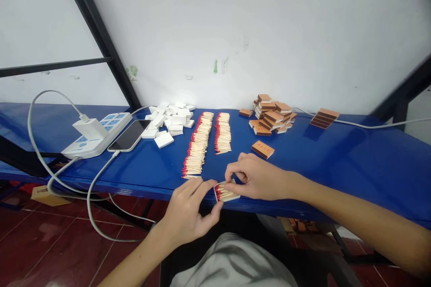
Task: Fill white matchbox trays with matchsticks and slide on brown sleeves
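At the table's front edge is a small white matchbox tray (237, 197), with red-headed matches (225, 192) lying in it. My left hand (190, 208) grips the tray's left end between thumb and forefinger. Over the tray's right part, my right hand (254, 177) is closed, its thumb and fingertips down on the matches. Behind the hands lie a long row of matches (198, 143) and a shorter row (222, 132), red heads to the left. A closed brown matchbox (263, 149) rests just beyond my right hand.
Many white trays (171, 119) are heaped at the back left, and brown matchboxes (274, 116) are piled at the back right. One block of matchboxes (324, 118) stands farther right. A phone (129, 135), a power strip (97, 136) and white cables (89, 206) occupy the left side.
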`<state>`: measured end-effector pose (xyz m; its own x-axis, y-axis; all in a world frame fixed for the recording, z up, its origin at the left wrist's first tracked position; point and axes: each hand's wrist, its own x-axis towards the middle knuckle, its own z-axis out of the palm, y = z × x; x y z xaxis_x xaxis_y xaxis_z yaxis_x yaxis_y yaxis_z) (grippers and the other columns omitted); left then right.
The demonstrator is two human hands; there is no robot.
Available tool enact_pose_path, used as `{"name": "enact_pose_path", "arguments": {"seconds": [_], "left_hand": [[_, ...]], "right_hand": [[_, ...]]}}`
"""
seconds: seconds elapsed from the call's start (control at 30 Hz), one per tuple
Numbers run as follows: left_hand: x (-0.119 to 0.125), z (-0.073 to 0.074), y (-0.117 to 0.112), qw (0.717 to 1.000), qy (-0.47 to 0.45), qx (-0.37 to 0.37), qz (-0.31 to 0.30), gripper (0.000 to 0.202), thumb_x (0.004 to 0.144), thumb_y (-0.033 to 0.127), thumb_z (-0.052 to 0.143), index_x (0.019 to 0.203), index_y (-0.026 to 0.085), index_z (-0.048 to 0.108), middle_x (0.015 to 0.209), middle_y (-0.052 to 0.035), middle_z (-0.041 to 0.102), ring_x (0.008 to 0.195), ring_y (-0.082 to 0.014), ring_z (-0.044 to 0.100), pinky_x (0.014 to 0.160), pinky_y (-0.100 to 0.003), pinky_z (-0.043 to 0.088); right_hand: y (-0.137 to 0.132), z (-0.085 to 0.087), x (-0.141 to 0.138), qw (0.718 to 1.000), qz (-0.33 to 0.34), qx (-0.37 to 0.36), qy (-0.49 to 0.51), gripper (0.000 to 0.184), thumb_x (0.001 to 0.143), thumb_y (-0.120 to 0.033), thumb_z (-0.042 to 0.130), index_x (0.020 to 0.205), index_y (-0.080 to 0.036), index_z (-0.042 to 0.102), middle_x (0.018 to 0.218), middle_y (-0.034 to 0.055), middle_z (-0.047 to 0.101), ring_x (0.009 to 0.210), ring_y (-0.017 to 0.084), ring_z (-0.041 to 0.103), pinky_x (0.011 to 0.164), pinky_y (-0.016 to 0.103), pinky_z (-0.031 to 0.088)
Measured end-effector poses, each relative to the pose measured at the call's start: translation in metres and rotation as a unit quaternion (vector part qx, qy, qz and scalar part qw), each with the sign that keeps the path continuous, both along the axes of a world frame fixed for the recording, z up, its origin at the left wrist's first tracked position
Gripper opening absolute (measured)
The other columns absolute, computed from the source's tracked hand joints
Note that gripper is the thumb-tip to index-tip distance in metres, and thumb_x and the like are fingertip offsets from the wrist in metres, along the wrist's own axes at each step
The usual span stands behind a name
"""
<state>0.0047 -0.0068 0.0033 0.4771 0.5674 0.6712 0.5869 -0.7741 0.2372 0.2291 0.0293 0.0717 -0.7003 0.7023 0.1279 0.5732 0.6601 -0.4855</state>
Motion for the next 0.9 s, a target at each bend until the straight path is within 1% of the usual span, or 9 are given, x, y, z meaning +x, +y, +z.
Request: {"name": "enact_pose_path", "arguments": {"seconds": [0.07, 0.17, 0.23, 0.33, 0.4, 0.5, 0.67, 0.8, 0.9], "left_hand": [[0.000, -0.001, 0.000, 1.000, 0.002, 0.000, 0.001, 0.028, 0.087, 0.025, 0.061, 0.113, 0.015, 0.062, 0.085, -0.0066, 0.066, 0.075, -0.0191, 0.063, 0.068, -0.031, 0.053], [0.000, -0.001, -0.001, 1.000, -0.002, 0.002, 0.004, 0.027, 0.087, 0.026, 0.061, 0.112, 0.015, 0.063, 0.084, -0.0060, 0.064, 0.075, -0.0187, 0.062, 0.068, -0.030, 0.054], [0.000, -0.002, -0.001, 1.000, -0.014, 0.007, 0.008, 0.028, 0.087, 0.026, 0.062, 0.112, 0.014, 0.064, 0.086, -0.0073, 0.063, 0.077, -0.0190, 0.062, 0.069, -0.030, 0.054], [0.000, -0.002, 0.000, 0.999, -0.028, 0.016, 0.004, 0.031, 0.087, 0.023, 0.062, 0.117, 0.014, 0.063, 0.100, -0.0114, 0.064, 0.090, -0.0210, 0.063, 0.079, -0.033, 0.055], [-0.001, -0.002, 0.001, 1.000, -0.024, 0.014, -0.007, 0.033, 0.088, 0.021, 0.063, 0.120, 0.016, 0.061, 0.107, -0.0114, 0.066, 0.096, -0.0213, 0.064, 0.085, -0.034, 0.054], [-0.001, -0.001, 0.002, 1.000, -0.021, 0.001, -0.022, 0.031, 0.089, 0.020, 0.063, 0.119, 0.018, 0.060, 0.105, -0.0082, 0.069, 0.094, -0.0196, 0.065, 0.086, -0.033, 0.053], [-0.001, 0.001, 0.002, 0.999, -0.018, -0.006, -0.033, 0.022, 0.090, 0.020, 0.062, 0.112, 0.019, 0.059, 0.103, -0.0072, 0.070, 0.091, -0.0192, 0.065, 0.084, -0.033, 0.052], [-0.003, 0.000, 0.002, 0.999, -0.011, -0.004, -0.041, 0.022, 0.091, 0.019, 0.062, 0.113, 0.019, 0.060, 0.104, -0.0076, 0.068, 0.091, -0.0189, 0.063, 0.083, -0.033, 0.051], [-0.004, -0.002, 0.002, 0.999, 0.002, -0.008, -0.044, 0.022, 0.092, 0.019, 0.062, 0.114, 0.020, 0.061, 0.108, -0.0081, 0.067, 0.093, -0.0189, 0.063, 0.083, -0.033, 0.051]], "right_hand": [[0.002, -0.001, 0.002, 1.000, -0.003, -0.018, 0.009, 0.016, 0.089, -0.030, 0.066, 0.078, -0.017, 0.067, 0.052, -0.0067, 0.047, 0.053, 0.009, 0.045, 0.058, 0.024, 0.031], [0.006, -0.003, 0.005, 0.999, 0.028, -0.028, 0.012, 0.014, 0.089, -0.025, 0.064, 0.078, -0.017, 0.067, 0.055, -0.0065, 0.048, 0.051, 0.008, 0.042, 0.055, 0.023, 0.032], [0.008, -0.004, 0.006, 0.998, 0.054, -0.010, 0.021, 0.013, 0.090, -0.023, 0.063, 0.079, -0.016, 0.068, 0.066, -0.0029, 0.054, 0.059, 0.009, 0.048, 0.058, 0.023, 0.035], [0.010, -0.007, 0.006, 0.997, 0.069, -0.002, 0.046, 0.012, 0.091, -0.024, 0.063, 0.084, -0.016, 0.069, 0.083, 0.0025, 0.062, 0.071, 0.012, 0.055, 0.066, 0.024, 0.041], [0.011, -0.008, 0.006, 0.996, 0.064, -0.020, 0.058, 0.010, 0.091, -0.024, 0.064, 0.086, -0.016, 0.068, 0.081, 0.0017, 0.063, 0.069, 0.012, 0.056, 0.065, 0.024, 0.042], [0.011, -0.010, 0.005, 0.995, 0.056, -0.032, 0.071, 0.009, 0.090, -0.024, 0.064, 0.087, -0.016, 0.066, 0.075, -0.0007, 0.062, 0.063, 0.010, 0.053, 0.061, 0.022, 0.041], [0.009, -0.009, 0.004, 0.993, 0.078, -0.005, 0.084, 0.006, 0.090, -0.020, 0.060, 0.087, -0.016, 0.064, 0.077, 0.0003, 0.061, 0.066, 0.011, 0.051, 0.062, 0.023, 0.042], [0.007, -0.007, 0.005, 0.989, 0.121, 0.009, 0.083, 0.002, 0.086, -0.015, 0.061, 0.087, -0.016, 0.062, 0.083, 0.0027, 0.063, 0.074, 0.013, 0.056, 0.070, 0.026, 0.045], [0.007, -0.009, 0.005, 0.989, 0.123, 0.026, 0.077, 0.003, 0.084, -0.015, 0.062, 0.087, -0.016, 0.062, 0.085, 0.0036, 0.063, 0.076, 0.014, 0.056, 0.072, 0.027, 0.045]]}}
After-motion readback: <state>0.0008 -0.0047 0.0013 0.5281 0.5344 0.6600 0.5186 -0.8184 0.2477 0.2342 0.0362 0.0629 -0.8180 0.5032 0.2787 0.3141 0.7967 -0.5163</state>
